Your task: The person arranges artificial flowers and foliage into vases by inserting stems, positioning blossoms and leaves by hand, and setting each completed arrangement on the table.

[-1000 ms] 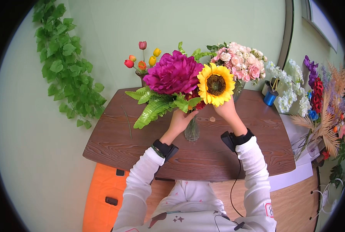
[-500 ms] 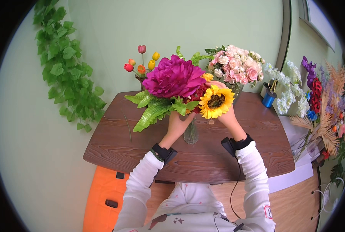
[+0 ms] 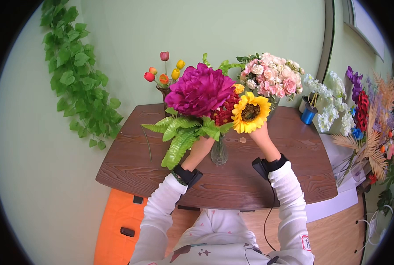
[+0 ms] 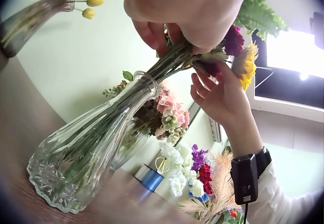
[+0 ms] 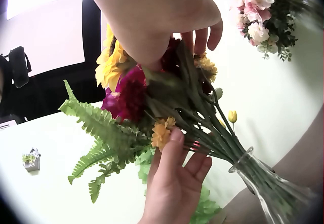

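Note:
A bouquet of artificial flowers stands with its stems in a clear glass vase point(image 3: 219, 154) on the table. It has a big purple peony point(image 3: 200, 89), a sunflower point(image 3: 250, 112), dark red blooms point(image 3: 225, 110) and green fern leaves point(image 3: 179, 145). My left hand point(image 5: 174, 193) curls round the stems point(image 4: 177, 59) just above the vase's mouth, its thumb by a small orange-yellow flower point(image 5: 162, 133). From the other side my right hand point(image 4: 228, 97) holds the sunflower close under its head, with thumb and fingers about the blooms. The head view hides most of both hands' fingers.
Behind stand tulips in a dark glass vase point(image 3: 164, 92) and a pink rose bouquet point(image 3: 274, 75). A blue ribbon spool point(image 3: 308, 115) sits at the right edge, beside white blossoms point(image 3: 329, 117). A loose thin stem point(image 3: 147, 143) lies on the table point(image 3: 161, 185).
The sunflower dips lower, then tilts up again to face the head camera, moving slightly right. The fern leaves shift downward, covering more of my left hand.

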A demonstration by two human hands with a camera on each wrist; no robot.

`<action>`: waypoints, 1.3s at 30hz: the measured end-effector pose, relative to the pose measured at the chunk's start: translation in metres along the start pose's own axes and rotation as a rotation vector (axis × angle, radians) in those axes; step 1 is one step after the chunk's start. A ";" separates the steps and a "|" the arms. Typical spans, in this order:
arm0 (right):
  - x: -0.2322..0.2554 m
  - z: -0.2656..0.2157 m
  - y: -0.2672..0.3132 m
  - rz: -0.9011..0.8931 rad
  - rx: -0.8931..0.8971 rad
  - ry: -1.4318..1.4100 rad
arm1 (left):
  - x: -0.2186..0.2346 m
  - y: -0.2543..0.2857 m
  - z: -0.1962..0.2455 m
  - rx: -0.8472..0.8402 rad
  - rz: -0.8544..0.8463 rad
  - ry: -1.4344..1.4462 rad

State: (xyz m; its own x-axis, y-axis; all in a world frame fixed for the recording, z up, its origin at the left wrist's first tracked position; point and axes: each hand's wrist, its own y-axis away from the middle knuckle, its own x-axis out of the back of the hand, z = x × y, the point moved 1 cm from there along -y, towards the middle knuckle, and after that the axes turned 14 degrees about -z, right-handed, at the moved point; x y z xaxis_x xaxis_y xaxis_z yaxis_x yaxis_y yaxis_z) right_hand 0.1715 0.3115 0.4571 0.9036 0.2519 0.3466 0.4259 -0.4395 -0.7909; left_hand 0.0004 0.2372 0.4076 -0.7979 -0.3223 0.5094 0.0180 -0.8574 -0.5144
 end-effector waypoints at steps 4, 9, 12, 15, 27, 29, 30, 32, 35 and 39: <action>0.002 0.013 0.002 -0.009 -0.045 0.067 | 0.001 -0.001 -0.001 -0.216 -0.019 0.015; 0.001 0.014 0.003 -0.048 -0.041 0.311 | 0.005 0.002 -0.004 0.023 -0.123 0.139; -0.006 0.004 0.004 0.018 -0.069 0.233 | 0.005 0.001 -0.003 0.017 -0.095 0.235; -0.013 0.002 0.005 0.035 -0.043 0.177 | 0.003 -0.003 -0.002 0.084 -0.030 0.208; -0.034 0.018 0.024 -0.100 -0.245 0.304 | -0.001 -0.007 -0.006 -0.104 0.063 0.180; -0.034 0.019 0.025 -0.123 -0.285 0.281 | 0.001 -0.006 -0.003 -0.104 0.065 0.171; -0.035 0.020 0.025 -0.123 -0.285 0.282 | 0.001 -0.006 -0.002 -0.105 0.066 0.163; -0.037 0.023 0.025 -0.054 -0.270 0.186 | 0.003 -0.006 0.001 -0.060 0.040 0.166; -0.041 0.033 0.024 0.013 -0.163 0.235 | 0.004 -0.006 0.006 -0.042 0.040 0.189; -0.041 0.038 0.025 -0.080 -0.243 0.169 | 0.002 -0.008 0.006 -0.085 0.115 0.243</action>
State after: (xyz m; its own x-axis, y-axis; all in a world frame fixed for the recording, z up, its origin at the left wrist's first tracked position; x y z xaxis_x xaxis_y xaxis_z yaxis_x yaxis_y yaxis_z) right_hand 0.1429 0.3232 0.4036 0.8532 0.1560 0.4977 0.4760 -0.6229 -0.6208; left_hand 0.0021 0.2413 0.4165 -0.9147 -0.3015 0.2692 0.0745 -0.7804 -0.6209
